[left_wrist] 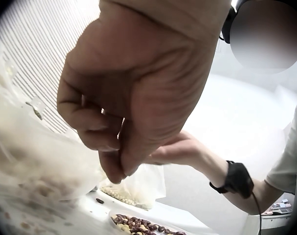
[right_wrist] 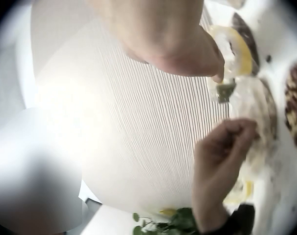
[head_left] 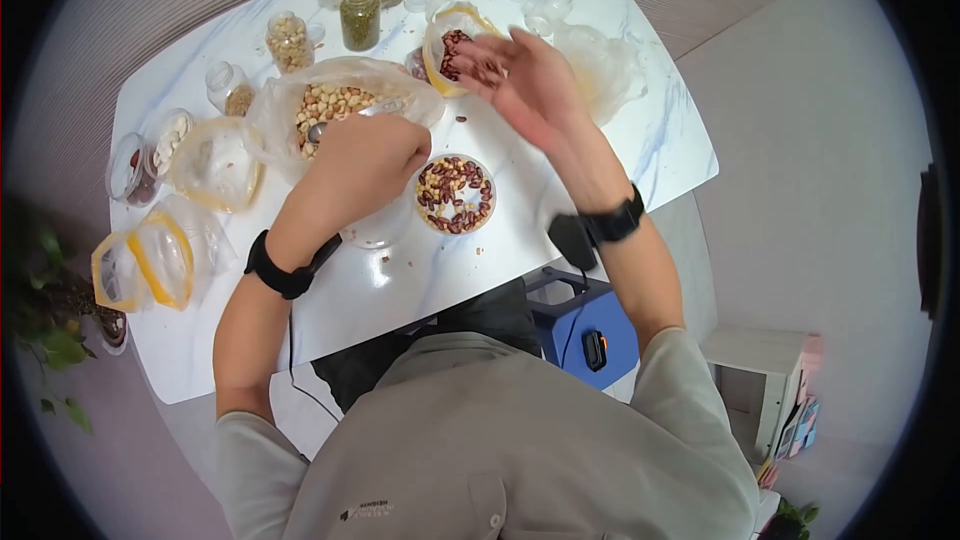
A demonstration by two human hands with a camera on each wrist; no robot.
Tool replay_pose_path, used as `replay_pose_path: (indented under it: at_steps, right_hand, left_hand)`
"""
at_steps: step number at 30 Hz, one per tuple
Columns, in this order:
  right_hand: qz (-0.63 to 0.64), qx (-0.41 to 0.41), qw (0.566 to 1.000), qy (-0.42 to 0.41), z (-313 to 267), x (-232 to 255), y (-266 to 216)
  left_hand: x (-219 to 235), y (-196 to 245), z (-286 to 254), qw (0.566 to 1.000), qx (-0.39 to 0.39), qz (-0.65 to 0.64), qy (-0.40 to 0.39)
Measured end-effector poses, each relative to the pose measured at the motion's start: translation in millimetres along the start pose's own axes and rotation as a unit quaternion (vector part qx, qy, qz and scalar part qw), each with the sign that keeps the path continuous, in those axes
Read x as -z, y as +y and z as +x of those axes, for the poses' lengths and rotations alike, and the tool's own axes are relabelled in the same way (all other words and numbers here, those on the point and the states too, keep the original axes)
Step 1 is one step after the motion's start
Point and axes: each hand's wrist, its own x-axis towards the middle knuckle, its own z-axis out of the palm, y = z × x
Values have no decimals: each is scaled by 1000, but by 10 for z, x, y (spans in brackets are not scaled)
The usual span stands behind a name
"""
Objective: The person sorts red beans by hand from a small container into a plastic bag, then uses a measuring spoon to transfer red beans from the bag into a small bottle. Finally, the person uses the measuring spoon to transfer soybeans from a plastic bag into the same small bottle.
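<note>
My left hand hovers beside a round clear container of dark red beans and yellow pieces. In the left wrist view its fingers are curled, thumb tip against the index fingertip, with nothing visible between. Beyond it lies a large plastic bag of pale nuts with a metal spoon. My right hand, slightly blurred, is raised at a yellow-edged bag of dark red beans, fingers extended and apart. A clear round dish is partly hidden under my left forearm.
Jars of green and pale contents stand at the back. Empty yellow-edged bags and small tubs lie to the left. A cloudy plastic bag sits at the right. One loose bean lies on the white table.
</note>
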Motion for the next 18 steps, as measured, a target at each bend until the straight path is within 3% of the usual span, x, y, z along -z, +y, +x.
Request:
replay_pose_path:
  at_steps: [1, 3, 6, 8, 10, 12, 18]
  right_hand:
    - [-97, 49, 993, 49, 53, -35, -9]
    - [-284, 146, 936, 144, 148, -97, -5]
    - [-359, 201, 906, 93, 46, 152, 102]
    - [-462, 216, 860, 32, -5, 446, 236]
    - [-572, 220, 790, -16, -75, 583, 326]
    - [-685, 218, 693, -54, -131, 602, 375]
    - [-735, 295, 599, -122, 114, 603, 607]
  left_hand:
    - [6, 18, -11, 1000, 3, 5, -18]
    - [3, 22, -36, 999, -9, 17, -27]
    - [-9, -65, -46, 999, -40, 28, -16]
    - [-34, -80, -66, 998, -47, 37, -28]
    - [-9, -55, -65, 996, -38, 54, -59]
    - [-37, -57, -63, 995, -44, 57, -73]
    - [-68, -42, -68, 994, -44, 49, -84]
